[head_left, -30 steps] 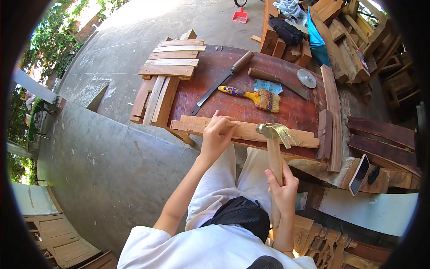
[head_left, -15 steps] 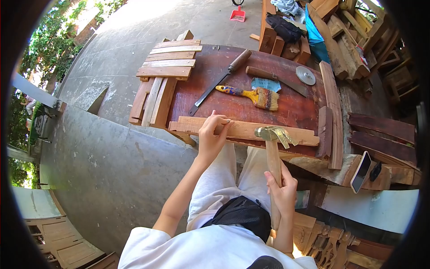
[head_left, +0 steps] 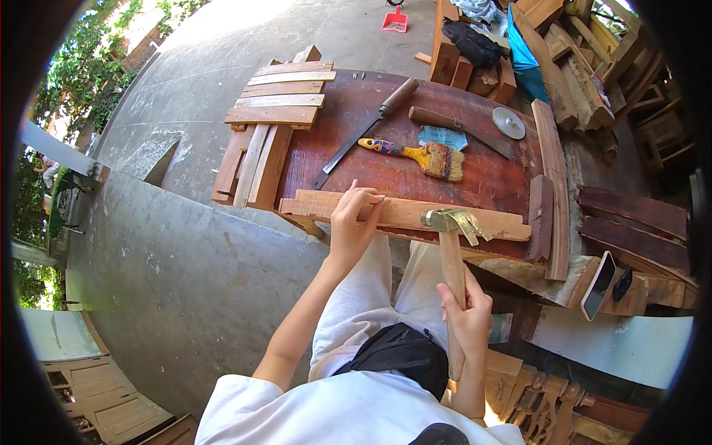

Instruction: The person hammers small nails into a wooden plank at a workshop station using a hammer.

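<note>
My right hand (head_left: 469, 315) is wrapped round the wooden handle of a claw hammer (head_left: 452, 259), its shiny brass-coloured head lying over the right half of a wooden strip (head_left: 415, 213). This pale strip runs along the near edge of the red-brown tabletop (head_left: 311, 152). At the strip's middle my left hand (head_left: 357, 222) is closed, thumb and forefinger pinched together at its upper face; what sits between the fingertips is too small to make out. Beyond the strip lie a paintbrush (head_left: 423, 157) with a yellow ferrule, a long file (head_left: 363, 137) and a wooden-handled blade (head_left: 467, 133).
Slatted wood pieces (head_left: 278, 100) are stacked at the table's left end. A metal disc (head_left: 509, 123) and a blue packet (head_left: 443, 138) lie near the tools. Boards (head_left: 550, 193) edge the right side, with a phone (head_left: 598, 285) propped beyond. A timber pile (head_left: 578, 67) stands back right.
The view has shifted very slightly. Both hands, the hammer and the strip keep the same positions.
</note>
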`<act>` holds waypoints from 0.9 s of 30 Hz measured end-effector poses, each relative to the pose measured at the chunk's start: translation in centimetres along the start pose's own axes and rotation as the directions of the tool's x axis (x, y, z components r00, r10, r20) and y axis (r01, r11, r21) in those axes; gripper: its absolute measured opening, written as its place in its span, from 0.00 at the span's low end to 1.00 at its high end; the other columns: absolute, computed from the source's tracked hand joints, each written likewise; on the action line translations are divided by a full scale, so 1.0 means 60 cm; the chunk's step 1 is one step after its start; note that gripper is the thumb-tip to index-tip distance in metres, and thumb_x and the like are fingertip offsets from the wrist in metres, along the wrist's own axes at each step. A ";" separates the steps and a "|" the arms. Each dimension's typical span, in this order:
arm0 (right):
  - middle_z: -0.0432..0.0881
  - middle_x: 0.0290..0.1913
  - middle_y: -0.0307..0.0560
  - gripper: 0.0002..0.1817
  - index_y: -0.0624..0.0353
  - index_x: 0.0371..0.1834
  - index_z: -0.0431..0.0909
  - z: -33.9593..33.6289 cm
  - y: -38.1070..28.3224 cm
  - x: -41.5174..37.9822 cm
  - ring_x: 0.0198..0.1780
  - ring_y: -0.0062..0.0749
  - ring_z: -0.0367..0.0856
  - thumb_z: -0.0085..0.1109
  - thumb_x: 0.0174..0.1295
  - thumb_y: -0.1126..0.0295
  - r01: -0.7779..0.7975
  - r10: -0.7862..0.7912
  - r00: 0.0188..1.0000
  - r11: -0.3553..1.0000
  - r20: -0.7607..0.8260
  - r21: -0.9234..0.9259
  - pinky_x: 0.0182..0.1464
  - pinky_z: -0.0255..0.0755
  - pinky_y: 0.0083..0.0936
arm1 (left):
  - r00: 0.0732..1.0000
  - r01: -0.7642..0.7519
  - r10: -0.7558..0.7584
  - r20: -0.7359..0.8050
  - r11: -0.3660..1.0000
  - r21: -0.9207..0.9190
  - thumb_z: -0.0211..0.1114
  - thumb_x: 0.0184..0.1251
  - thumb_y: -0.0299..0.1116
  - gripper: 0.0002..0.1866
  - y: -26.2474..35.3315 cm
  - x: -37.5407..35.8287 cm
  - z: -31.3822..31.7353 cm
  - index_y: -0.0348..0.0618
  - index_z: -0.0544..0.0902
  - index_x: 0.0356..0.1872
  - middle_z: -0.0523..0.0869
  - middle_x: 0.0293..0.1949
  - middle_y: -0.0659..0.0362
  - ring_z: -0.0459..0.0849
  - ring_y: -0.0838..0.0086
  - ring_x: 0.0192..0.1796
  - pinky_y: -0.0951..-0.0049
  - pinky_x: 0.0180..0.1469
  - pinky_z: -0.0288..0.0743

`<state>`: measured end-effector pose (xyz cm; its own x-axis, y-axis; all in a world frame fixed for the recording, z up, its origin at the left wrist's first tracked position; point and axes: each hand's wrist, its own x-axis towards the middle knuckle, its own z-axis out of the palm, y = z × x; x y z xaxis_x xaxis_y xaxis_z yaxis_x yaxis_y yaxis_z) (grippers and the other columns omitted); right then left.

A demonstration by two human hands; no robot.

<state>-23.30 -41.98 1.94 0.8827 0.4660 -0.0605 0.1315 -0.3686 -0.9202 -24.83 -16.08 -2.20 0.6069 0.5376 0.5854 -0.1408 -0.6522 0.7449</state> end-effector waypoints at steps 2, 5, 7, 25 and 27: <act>0.78 0.26 0.34 0.28 0.64 0.68 0.76 0.001 -0.008 0.001 0.22 0.14 0.74 0.70 0.67 0.65 0.015 -0.015 1.000 1.000 -0.008 0.004 0.24 0.70 0.17 | 1.000 -0.015 0.015 -0.006 1.000 0.008 0.71 0.62 0.21 0.05 -0.001 -0.002 0.002 0.35 0.83 0.34 0.87 0.37 0.52 0.87 0.57 0.42 0.47 0.70 0.72; 0.86 0.30 0.48 0.28 0.65 0.62 0.80 -0.001 -0.046 0.009 0.25 0.20 0.78 0.73 0.63 0.59 0.020 -0.021 0.999 1.000 -0.044 -0.013 0.31 0.74 0.23 | 1.000 -0.031 0.031 0.004 0.999 0.013 0.71 0.62 0.21 0.05 -0.002 -0.004 0.004 0.36 0.83 0.35 0.87 0.38 0.53 0.86 0.58 0.42 0.47 0.70 0.71; 0.87 0.33 0.52 0.29 0.65 0.63 0.79 0.000 -0.066 0.016 0.29 0.23 0.82 0.73 0.63 0.60 0.105 -0.106 0.993 0.994 -0.041 -0.027 0.33 0.76 0.25 | 0.999 -0.035 0.035 0.002 0.999 0.011 0.71 0.61 0.21 0.05 -0.004 -0.005 0.006 0.37 0.83 0.35 0.87 0.38 0.53 0.86 0.58 0.43 0.46 0.71 0.70; 0.84 0.32 0.59 0.30 0.63 0.68 0.76 0.023 -0.108 0.042 0.30 0.45 0.84 0.73 0.63 0.65 0.402 -0.401 0.916 0.908 0.027 -0.117 0.34 0.77 0.36 | 0.999 -0.045 0.045 0.019 0.999 -0.009 0.71 0.60 0.20 0.06 0.001 -0.003 0.001 0.37 0.83 0.36 0.87 0.39 0.54 0.87 0.58 0.43 0.43 0.71 0.69; 0.85 0.34 0.60 0.30 0.63 0.68 0.76 0.035 -0.096 0.047 0.31 0.45 0.86 0.73 0.63 0.65 0.328 -0.319 0.944 0.932 0.080 -0.154 0.35 0.77 0.35 | 0.999 -0.043 0.044 0.021 0.999 -0.008 0.71 0.60 0.20 0.06 0.000 -0.004 0.003 0.37 0.83 0.36 0.87 0.39 0.54 0.87 0.58 0.43 0.43 0.71 0.69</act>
<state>-22.49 -36.85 6.29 0.7555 0.6220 0.2058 0.4819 -0.3147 -0.8178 -24.83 -16.29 -2.41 0.6165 0.4973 0.6105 -0.1734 -0.6705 0.7213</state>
